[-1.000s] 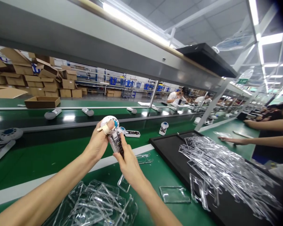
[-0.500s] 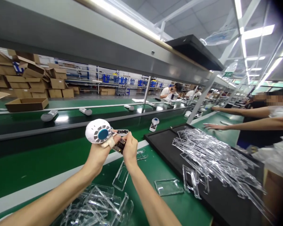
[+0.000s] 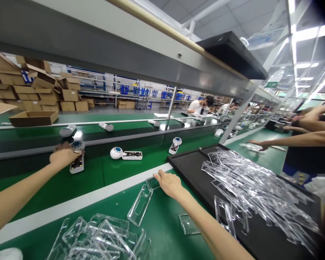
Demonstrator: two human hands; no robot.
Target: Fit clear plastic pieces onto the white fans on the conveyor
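Round-headed device (image 3: pixel 77 167), with a white body, exposed dark circuitry and a blue disc ringed by dark segments, lies on the glossy green belt (image 3: pixel 94 186), well left of the black tray (image 3: pixel 188 162). We keep our hands well apart. Our left hand (image 3: pixel 63 157) has its fingers at the device's head; blur leaves us unable to tell whether they grip it. Our right hand (image 3: pixel 170 183), just left of the black tray, has bent fingers over the end of a thin clear frame (image 3: pixel 151 184); we cannot tell whether they are closed on it. Between the first device and the black tray we find a second device (image 3: pixel 132 155) and a third device (image 3: pixel 174 147), both with open bodies. We note a rectangular clear frame with an oblong inner outline (image 3: pixel 140 206) left of the black tray, a tangled heap of shiny rigid plastic frames (image 3: pixel 100 238) further left, and a larger glossy pile (image 3: pixel 254 191) inside the black tray. We see a smooth green bench (image 3: pixel 162 220) beside the black tray, a smooth grey beam (image 3: pixel 119 57) above it, creased brown cartons (image 3: pixel 47 95) far beyond it to the left, and a co-worker's arm (image 3: pixel 300 141) beyond its right side.
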